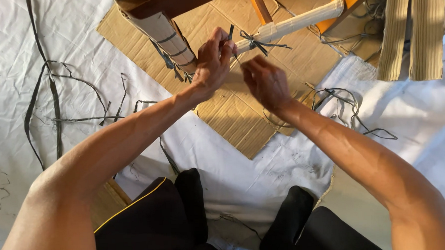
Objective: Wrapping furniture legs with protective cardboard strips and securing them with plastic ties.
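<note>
My left hand (213, 60) pinches a thin dark plastic strap (232, 37) that is knotted around a paper-wrapped wooden rail (298, 21). My right hand (265, 80) is closed just below and to the right of it, with its fingers on the same strap's lower end. The knot (251, 40) sits on the rail with loose tails sticking out to the right. A second wrapped leg (166, 35) of the wooden furniture stands at the left of my left hand, bound with several dark bands.
Flat brown cardboard (237, 114) lies under the furniture on a white sheet (79, 41). Cut dark straps (51, 97) litter the sheet at left and at right (352, 109). Corrugated cardboard strips (413, 31) lie at top right. My dark trousers (152, 223) fill the bottom.
</note>
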